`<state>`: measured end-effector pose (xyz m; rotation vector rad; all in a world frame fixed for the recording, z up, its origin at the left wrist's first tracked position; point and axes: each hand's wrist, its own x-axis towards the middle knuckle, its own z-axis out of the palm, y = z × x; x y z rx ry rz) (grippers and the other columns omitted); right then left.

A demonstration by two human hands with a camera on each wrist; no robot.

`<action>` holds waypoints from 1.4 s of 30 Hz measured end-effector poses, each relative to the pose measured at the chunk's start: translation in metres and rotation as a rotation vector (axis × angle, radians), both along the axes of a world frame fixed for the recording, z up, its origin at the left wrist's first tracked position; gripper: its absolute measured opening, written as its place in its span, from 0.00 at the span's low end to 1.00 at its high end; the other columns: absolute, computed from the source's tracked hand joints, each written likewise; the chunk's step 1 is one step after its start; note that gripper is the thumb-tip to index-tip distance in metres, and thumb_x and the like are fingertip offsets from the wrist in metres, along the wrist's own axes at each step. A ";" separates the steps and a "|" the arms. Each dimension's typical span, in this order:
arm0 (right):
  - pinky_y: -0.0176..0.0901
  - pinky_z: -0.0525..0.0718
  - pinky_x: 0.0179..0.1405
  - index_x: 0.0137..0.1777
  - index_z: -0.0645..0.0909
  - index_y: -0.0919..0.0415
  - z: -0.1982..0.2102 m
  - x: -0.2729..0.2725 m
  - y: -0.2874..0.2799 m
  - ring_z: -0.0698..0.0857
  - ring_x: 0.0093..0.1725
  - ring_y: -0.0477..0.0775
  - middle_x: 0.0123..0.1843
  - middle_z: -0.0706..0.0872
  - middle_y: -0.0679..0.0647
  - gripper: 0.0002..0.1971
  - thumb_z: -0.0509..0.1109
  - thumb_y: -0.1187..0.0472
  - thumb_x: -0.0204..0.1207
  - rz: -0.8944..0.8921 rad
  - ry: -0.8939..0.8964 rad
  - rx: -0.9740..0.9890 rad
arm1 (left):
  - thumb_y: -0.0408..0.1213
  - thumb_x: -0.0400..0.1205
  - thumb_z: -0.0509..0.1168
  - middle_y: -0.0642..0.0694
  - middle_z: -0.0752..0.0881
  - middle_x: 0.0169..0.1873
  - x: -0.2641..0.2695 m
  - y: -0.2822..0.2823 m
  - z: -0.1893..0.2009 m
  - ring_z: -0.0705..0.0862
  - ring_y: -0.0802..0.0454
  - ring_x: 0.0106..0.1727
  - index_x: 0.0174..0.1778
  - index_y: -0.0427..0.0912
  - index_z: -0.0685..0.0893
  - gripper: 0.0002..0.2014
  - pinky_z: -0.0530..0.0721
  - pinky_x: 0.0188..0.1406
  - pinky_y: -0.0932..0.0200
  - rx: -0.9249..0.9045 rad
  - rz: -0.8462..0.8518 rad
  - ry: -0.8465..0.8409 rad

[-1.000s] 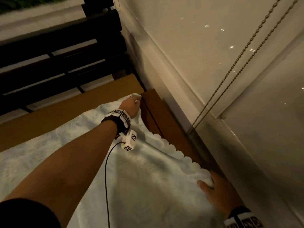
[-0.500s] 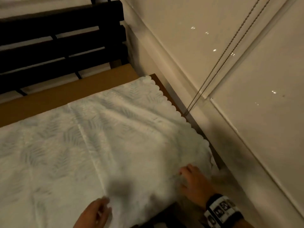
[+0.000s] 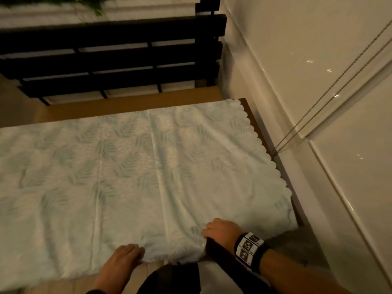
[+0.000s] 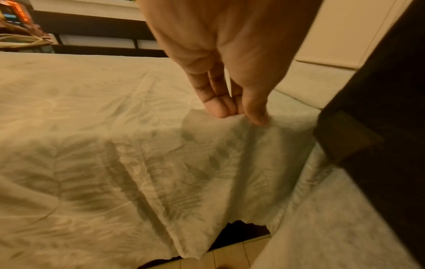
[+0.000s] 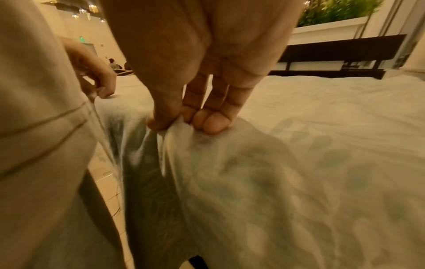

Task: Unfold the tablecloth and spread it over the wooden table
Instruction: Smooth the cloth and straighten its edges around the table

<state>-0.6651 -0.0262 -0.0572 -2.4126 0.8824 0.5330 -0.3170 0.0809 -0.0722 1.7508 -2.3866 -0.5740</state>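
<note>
A white tablecloth (image 3: 148, 166) with a pale leaf print and a scalloped right edge lies spread over the wooden table (image 3: 257, 128), of which only a brown strip shows along the right side. Its near edge hangs over the table's front. My left hand (image 3: 125, 257) pinches that near edge between thumb and fingers (image 4: 236, 112). A short way to the right, my right hand (image 3: 220, 229) pinches a fold of the same edge (image 5: 184, 123). Both hands are low at the table's front.
A cream wall (image 3: 318, 60) with two hanging blind cords (image 3: 318, 102) runs close along the table's right side. A tan bench (image 3: 127, 105) with a dark slatted back (image 3: 110, 60) stands beyond the far edge. Tiled floor (image 4: 230, 254) shows below.
My left hand let go of the far right corner and came back to the near edge. The right hand moved from the right edge to the near edge. The cloth now lies flatter.
</note>
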 end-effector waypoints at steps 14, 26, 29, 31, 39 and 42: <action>0.28 0.66 0.35 0.29 0.65 0.44 -0.002 -0.172 -0.027 0.67 0.33 0.32 0.34 0.69 0.40 0.21 0.68 0.56 0.82 -0.401 0.094 0.150 | 0.42 0.76 0.74 0.64 0.79 0.35 -0.027 0.002 0.015 0.78 0.60 0.37 0.41 0.61 0.84 0.07 0.70 0.37 0.74 0.415 0.335 -0.203; 0.40 0.78 0.38 0.28 0.73 0.50 0.019 -0.146 -0.107 0.75 0.29 0.40 0.26 0.79 0.45 0.21 0.75 0.43 0.77 -0.652 -0.075 0.223 | 0.78 0.67 0.51 0.56 0.83 0.30 -0.017 -0.114 0.030 0.87 0.59 0.37 0.32 0.66 0.85 0.25 0.80 0.42 0.68 0.437 0.379 -0.196; 0.49 0.86 0.42 0.27 0.71 0.44 0.027 -0.112 -0.178 0.79 0.32 0.47 0.30 0.80 0.44 0.21 0.75 0.47 0.79 -0.754 -0.146 0.130 | 0.60 0.74 0.63 0.53 0.84 0.32 -0.007 -0.197 0.061 0.85 0.53 0.33 0.32 0.60 0.83 0.11 0.80 0.37 0.58 0.366 0.444 -0.157; 0.54 0.88 0.44 0.27 0.71 0.43 0.029 -0.080 -0.231 0.80 0.35 0.50 0.30 0.79 0.44 0.21 0.76 0.51 0.79 -0.796 -0.185 0.054 | 0.45 0.77 0.72 0.51 0.87 0.37 0.001 -0.265 0.076 0.83 0.52 0.35 0.34 0.64 0.81 0.09 0.78 0.39 0.58 0.279 0.434 -0.106; 0.56 0.78 0.77 0.75 0.79 0.59 0.007 0.075 -0.445 0.78 0.76 0.64 0.81 0.75 0.60 0.21 0.71 0.54 0.84 -0.808 -0.220 -0.147 | 0.44 0.84 0.64 0.34 0.85 0.62 0.062 -0.487 0.031 0.83 0.33 0.61 0.68 0.40 0.83 0.18 0.80 0.60 0.43 0.152 0.525 -0.124; 0.59 0.71 0.84 0.80 0.76 0.59 -0.002 0.106 -0.489 0.70 0.84 0.65 0.88 0.65 0.63 0.23 0.70 0.55 0.86 -0.774 -0.146 -0.096 | 0.49 0.85 0.61 0.30 0.87 0.58 0.068 -0.525 0.009 0.85 0.31 0.55 0.67 0.41 0.82 0.20 0.82 0.53 0.42 0.189 0.565 -0.115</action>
